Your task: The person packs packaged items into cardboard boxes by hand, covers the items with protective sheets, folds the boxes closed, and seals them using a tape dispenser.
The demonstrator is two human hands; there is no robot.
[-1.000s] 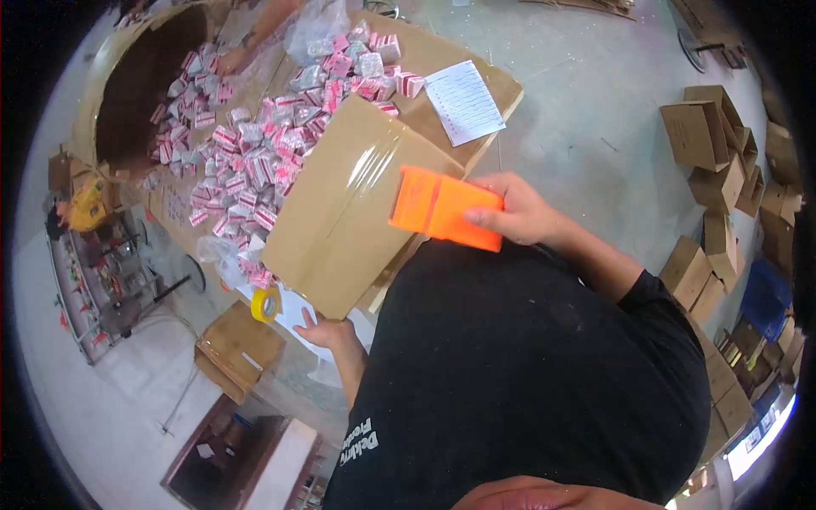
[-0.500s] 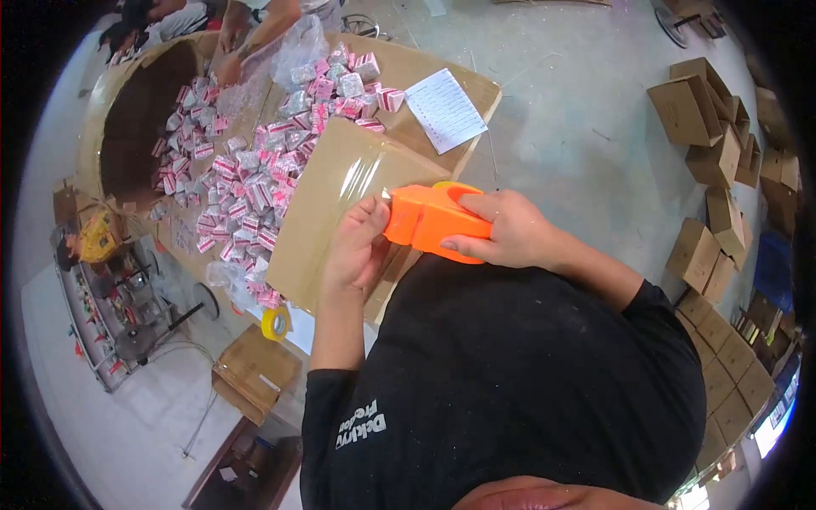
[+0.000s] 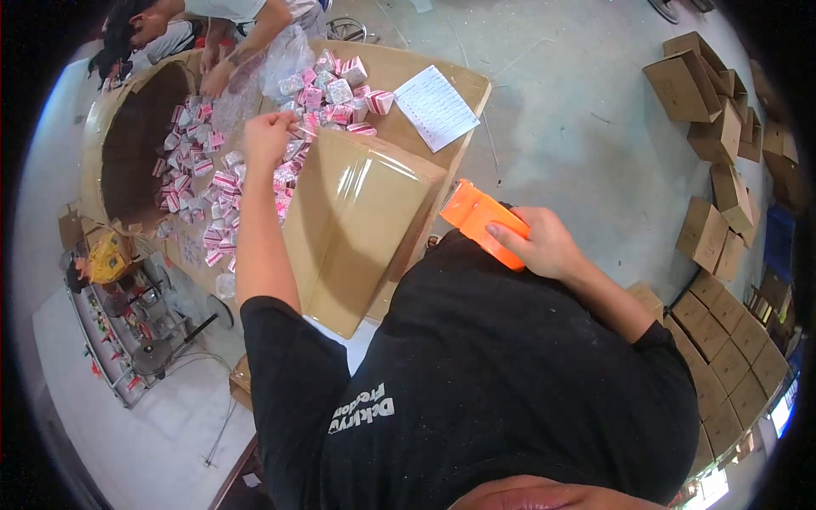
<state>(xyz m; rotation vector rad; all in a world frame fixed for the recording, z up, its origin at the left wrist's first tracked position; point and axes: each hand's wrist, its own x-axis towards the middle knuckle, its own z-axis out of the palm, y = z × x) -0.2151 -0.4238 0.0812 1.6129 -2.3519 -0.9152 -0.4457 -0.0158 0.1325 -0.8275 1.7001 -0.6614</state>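
Observation:
My right hand point(image 3: 544, 246) grips an orange tape dispenser point(image 3: 480, 219) just off the near right corner of a closed brown carton point(image 3: 357, 212). The carton lies on the table with a glossy strip of clear tape along its top. My left hand point(image 3: 268, 136) is stretched out beyond the carton's far left corner, fingers pinched together over a heap of small pink and white packets point(image 3: 246, 183). Whether it holds a packet or a tape end is too small to tell.
A white printed sheet point(image 3: 435, 106) lies on the cardboard-covered table point(image 3: 455, 81). A big round cardboard drum point(image 3: 140, 144) stands at the left, where another person's hands point(image 3: 217, 76) handle packets. Stacks of brown boxes point(image 3: 722, 127) line the right floor. A metal rack point(image 3: 119, 314) stands lower left.
My left hand came up from below the table to the carton top, then reached farther out over the packets. My right hand drew the dispenser back off the carton toward my body.

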